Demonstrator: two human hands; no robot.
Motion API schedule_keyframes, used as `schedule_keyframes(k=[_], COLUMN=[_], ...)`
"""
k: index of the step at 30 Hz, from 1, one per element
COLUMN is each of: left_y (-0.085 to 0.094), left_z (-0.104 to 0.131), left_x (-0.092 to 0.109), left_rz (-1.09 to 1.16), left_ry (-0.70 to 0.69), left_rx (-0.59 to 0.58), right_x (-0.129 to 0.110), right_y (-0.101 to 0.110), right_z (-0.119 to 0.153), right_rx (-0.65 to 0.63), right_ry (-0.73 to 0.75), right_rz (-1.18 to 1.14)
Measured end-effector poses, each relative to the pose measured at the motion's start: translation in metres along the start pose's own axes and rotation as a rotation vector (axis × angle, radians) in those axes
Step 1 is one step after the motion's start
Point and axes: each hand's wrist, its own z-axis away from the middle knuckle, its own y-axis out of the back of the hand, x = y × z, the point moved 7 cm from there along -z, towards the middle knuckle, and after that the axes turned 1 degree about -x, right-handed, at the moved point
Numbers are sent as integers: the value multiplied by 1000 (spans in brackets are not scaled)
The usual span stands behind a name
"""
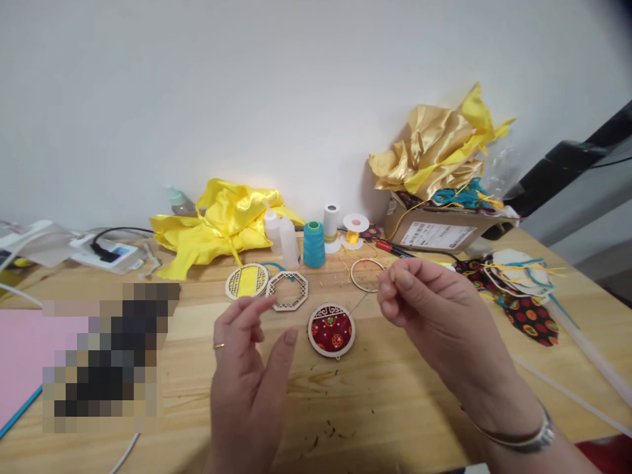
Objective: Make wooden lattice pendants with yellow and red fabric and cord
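My left hand [247,378] hovers left of a round wooden ornament [332,331], its thumb and fingers apart and nothing between them. That ornament has a cut-out lattice top and dark red patterned fabric. My right hand [429,309] is pinched closed to the upper right of the ornament. A thin dark thread [366,301] stretches from near the ornament's edge up to those pinched fingers. Beyond the left fingertips lie an octagonal wooden frame [302,303] and a round lattice frame with yellow fabric [249,282]. A plain thin ring [356,280] is partly hidden by my right hand.
Teal thread cone [314,245], white bottles [289,243] and a yellow thread spool [354,227] stand by the wall. Yellow satin [217,224] lies left; a cardboard box [429,230] of scraps sits right. Patterned fabric [530,321] and cords lie right. The left tabletop is partly blurred.
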Motion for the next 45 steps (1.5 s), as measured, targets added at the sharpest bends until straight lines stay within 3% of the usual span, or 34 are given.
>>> schedule_keyframes(k=[1,3,5,6,8,10,12,16,19,25,31,37,45], left_y=[1,-12,-34,-42,-55,-63,-69,-72,-70,-64,-64,-62,-64], left_z=[2,12,33,45,61,66,64,59,60,54,43,42,44], left_x=[5,7,3,0,-2,-2,-1,-7,-15,-24,-31,-35,-34], left_rz=[60,197,351,447,658,863,1010,1055,957,877,850,836,865], left_ry=[6,167,447,614,874,1003,1037,1058,1077,1056,1040,1029,1032], left_rx=[-35,-293,-625,-735,-841,-844,-836,-769,-739,-668,-565,-538,-540], right_x=[2,7,11,12,12,9,7,20,38,68,87,114,116], right_y=[0,-3,-8,-11,-19,-28,-40,-46,-41,-36,-32,-23,-18], right_z=[-1,-1,2,5,14,28,43,69,76,84,89,97,98], right_rx=[4,-1,-31,-50,-95,-183,-330,-564,-634,-784,-886,-932,-909], right_ry=[6,17,28,29,37,101,210,324,288,76,71,87,19], right_rz=[27,88,178,244,417,622,787,893,969,1212,1170,1146,1116])
